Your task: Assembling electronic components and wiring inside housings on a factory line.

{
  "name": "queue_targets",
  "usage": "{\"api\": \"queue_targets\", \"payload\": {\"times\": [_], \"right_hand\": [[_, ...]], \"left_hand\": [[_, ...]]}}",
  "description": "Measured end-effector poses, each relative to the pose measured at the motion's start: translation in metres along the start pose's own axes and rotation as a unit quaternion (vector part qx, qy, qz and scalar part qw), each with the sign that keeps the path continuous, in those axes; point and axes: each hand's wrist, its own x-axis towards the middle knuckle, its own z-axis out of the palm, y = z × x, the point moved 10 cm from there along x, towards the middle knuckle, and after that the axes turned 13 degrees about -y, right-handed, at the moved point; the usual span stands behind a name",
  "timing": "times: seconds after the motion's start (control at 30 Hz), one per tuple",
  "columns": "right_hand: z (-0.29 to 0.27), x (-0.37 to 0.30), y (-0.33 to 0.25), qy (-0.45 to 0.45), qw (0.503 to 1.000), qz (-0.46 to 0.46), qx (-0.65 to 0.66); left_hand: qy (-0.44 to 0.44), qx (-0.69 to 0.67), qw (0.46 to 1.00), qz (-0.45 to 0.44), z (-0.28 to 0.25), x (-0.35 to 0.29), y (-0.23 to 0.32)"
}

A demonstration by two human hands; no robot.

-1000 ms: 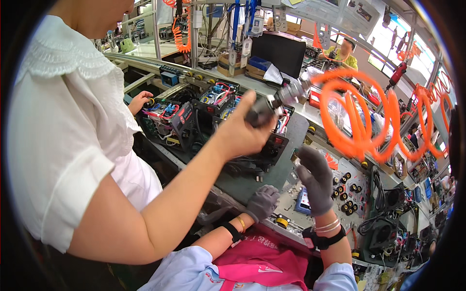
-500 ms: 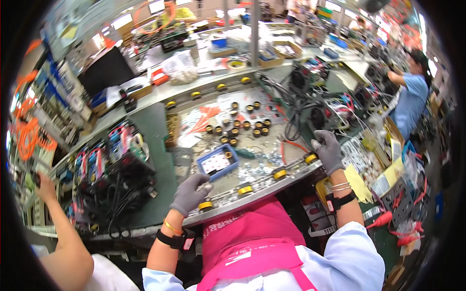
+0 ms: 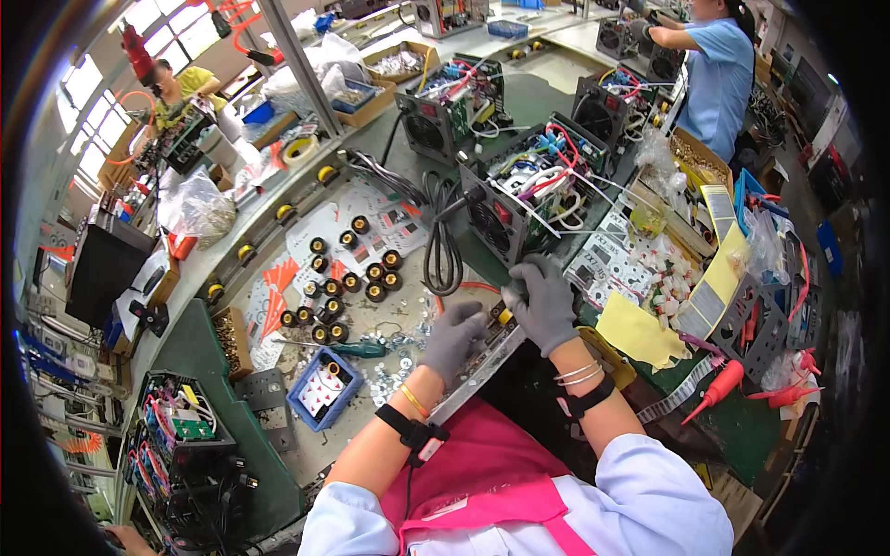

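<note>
My left hand (image 3: 453, 344), in a grey glove, hovers over the front rail of the work line. Its fingers are loosely bent, and nothing shows in them. My right hand (image 3: 545, 306), gloved the same way, is beside the lower edge of a black-fronted electrical unit (image 3: 496, 222) with a fan and exposed wiring. Its thumb stands apart from bent fingers; whether the fingertips touch the unit cannot be made out. A yellow roller (image 3: 505, 317) lies between my hands. Left of them are a green-handled screwdriver (image 3: 360, 349) and a blue tray (image 3: 324, 389) of small parts.
Several black-and-brass round parts (image 3: 332, 287) stand on the line. A coiled black cable (image 3: 443, 250) lies beside the unit. More wired units (image 3: 454, 102) stand behind, and others (image 3: 185, 435) at left. Red-tipped bottles (image 3: 718, 391) lie right. A co-worker (image 3: 718, 74) works at the far right.
The view has turned right, toward the wired units. My hands have come closer together, and my right hand is now at the near unit's lower edge.
</note>
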Motion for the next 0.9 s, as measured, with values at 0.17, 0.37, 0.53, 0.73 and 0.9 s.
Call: {"api": "queue_targets", "payload": {"times": [0.17,0.37,0.53,0.73,0.9], "right_hand": [[-0.006,0.01,-0.014,0.044,0.998,-0.035,-0.029],[-0.005,0.011,-0.016,0.032,0.996,-0.078,-0.017],[0.002,0.003,-0.04,0.0,0.989,-0.146,-0.02],[0.04,-0.019,-0.083,-0.136,0.984,-0.112,0.009],[0.083,-0.063,-0.15,-0.206,0.962,-0.178,-0.027]], "left_hand": [[-0.016,0.003,1.0,0.017,-0.003,0.024,0.01],[-0.037,-0.132,0.988,0.071,0.006,0.031,0.007],[-0.104,-0.255,0.953,0.125,0.007,0.029,0.012],[-0.067,-0.278,0.954,0.084,-0.032,-0.026,-0.011],[0.054,-0.085,0.991,0.082,-0.076,-0.121,-0.008]]}}
